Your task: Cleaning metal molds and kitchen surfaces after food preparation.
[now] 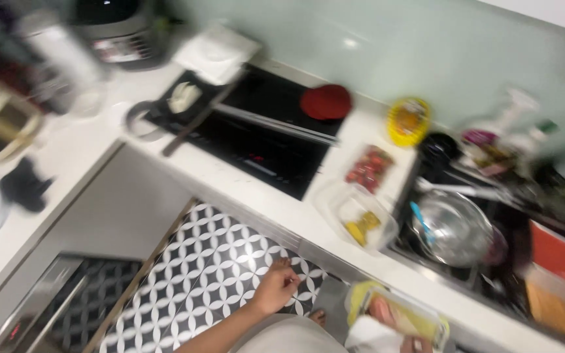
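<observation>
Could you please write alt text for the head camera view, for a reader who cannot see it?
Blurred view down on a white L-shaped kitchen counter with a black cooktop and a full sink. The left hand hangs loosely curled over the patterned floor; a clear food tray sits low right.

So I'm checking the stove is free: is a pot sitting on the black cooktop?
No. The black cooktop carries only a flat red round thing and a dark tray, no pot.

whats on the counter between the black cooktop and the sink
In the head view, two clear plastic tubs: one with red pieces, one with yellow pieces, between cooktop and sink.
</observation>
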